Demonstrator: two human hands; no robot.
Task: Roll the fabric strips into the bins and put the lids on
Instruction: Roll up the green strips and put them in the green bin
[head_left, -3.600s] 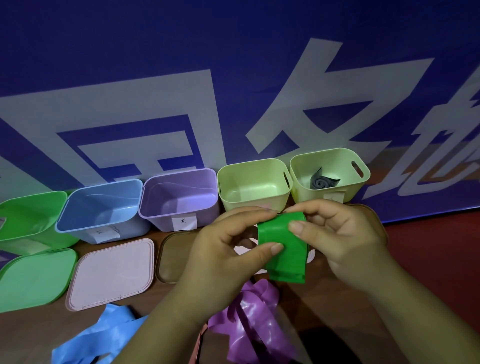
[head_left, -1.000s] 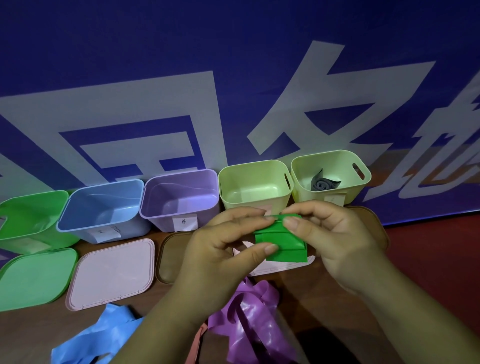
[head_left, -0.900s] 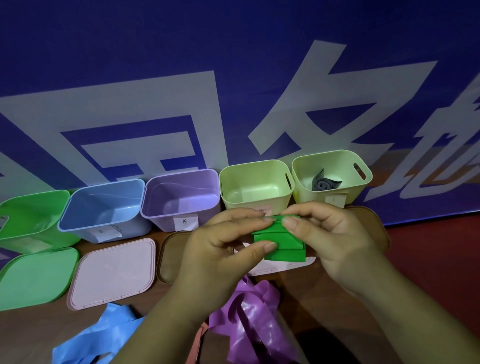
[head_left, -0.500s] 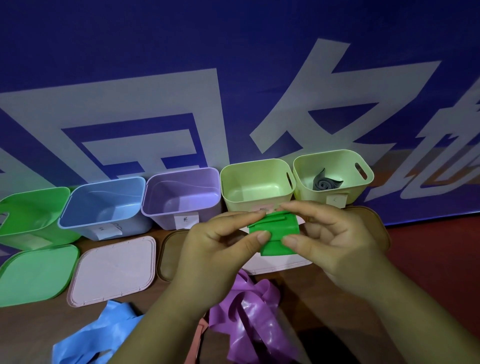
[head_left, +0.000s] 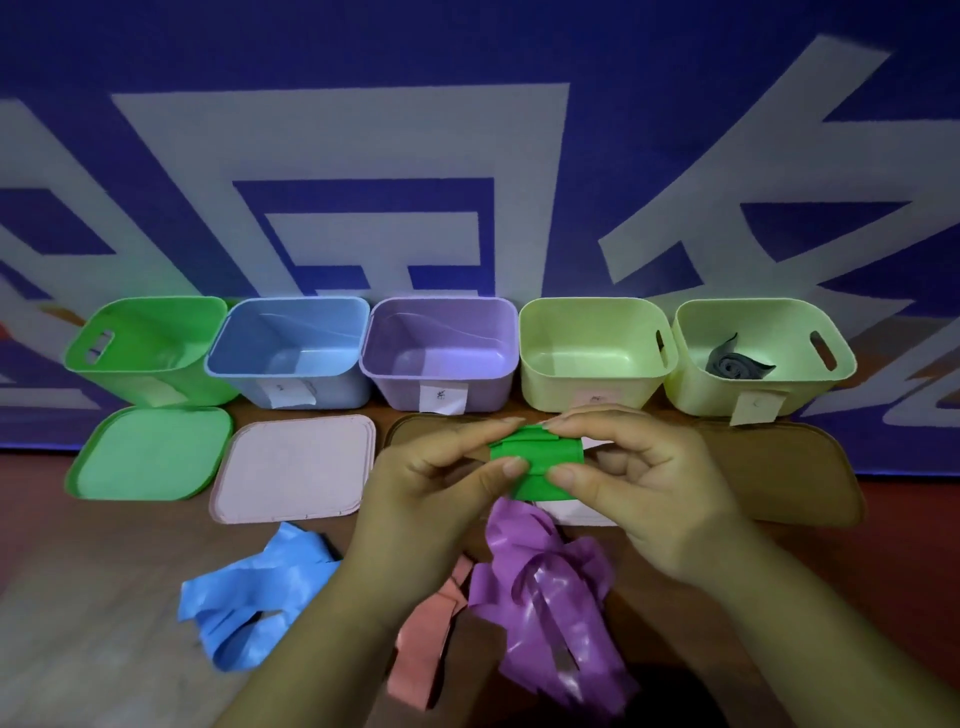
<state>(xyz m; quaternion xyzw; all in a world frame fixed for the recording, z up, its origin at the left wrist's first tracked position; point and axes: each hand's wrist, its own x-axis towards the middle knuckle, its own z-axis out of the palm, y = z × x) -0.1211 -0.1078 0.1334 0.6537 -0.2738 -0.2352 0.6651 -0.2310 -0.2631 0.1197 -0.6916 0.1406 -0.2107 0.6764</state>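
One blue banner (head_left: 156, 52) with big white strokes at the far side, cut off at every edge. One brown table (head_left: 78, 623) in front.

Five open bins in a row along the far edge, side by side: green bin (head_left: 150, 358), blue bin (head_left: 291, 364), purple bin (head_left: 441, 364), left yellow bin (head_left: 592, 364), right yellow bin (head_left: 691, 384).

Five lids lying flat just near of them: green lid (head_left: 150, 452), pink lid (head_left: 293, 467), left brown lid (head_left: 415, 431), pale lid (head_left: 576, 512), right brown lid (head_left: 779, 478).

Two hands close together, left hand (head_left: 431, 493) and right hand (head_left: 639, 478), both pinching the partly rolled green strip (head_left: 537, 457), just near of the left yellow bin.

Five strips in all: that green one; blue strip (head_left: 249, 597), purple strip (head_left: 545, 587) and salmon strip (head_left: 426, 639) loose on the near table; grey strip (head_left: 735, 364) rolled inside the right yellow bin.

Open tabletop at near left.

Pale lid and left brown lid mostly hidden by the hands; labels (head_left: 442, 399) too small to read.
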